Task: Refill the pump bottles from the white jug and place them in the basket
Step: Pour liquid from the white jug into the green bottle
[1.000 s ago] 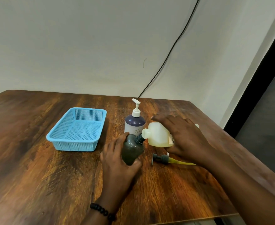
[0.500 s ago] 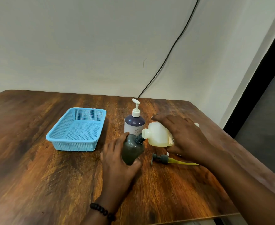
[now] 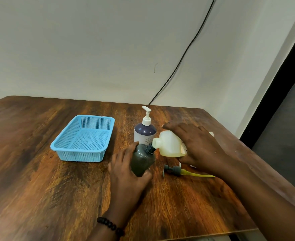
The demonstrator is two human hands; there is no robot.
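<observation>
My left hand point(image 3: 126, 173) grips a dark grey bottle point(image 3: 142, 160), tilted with its open neck pointing up and right. My right hand point(image 3: 199, 148) holds the white jug point(image 3: 169, 145) tipped on its side, its mouth touching the grey bottle's neck. The grey pump head with its yellowish tube point(image 3: 176, 171) lies on the table below the jug. A second pump bottle point(image 3: 145, 132), dark-shouldered with a white pump, stands upright just behind the grey one. The blue basket point(image 3: 79, 154) sits to the left with nothing in it.
The wooden table point(image 3: 39, 197) ends at its right edge close to my right arm and at its front edge below. A black cable point(image 3: 183, 56) runs down the wall behind the table.
Almost nothing differs; both hands keep the jug's mouth against the grey bottle's neck, and the view has shifted only slightly.
</observation>
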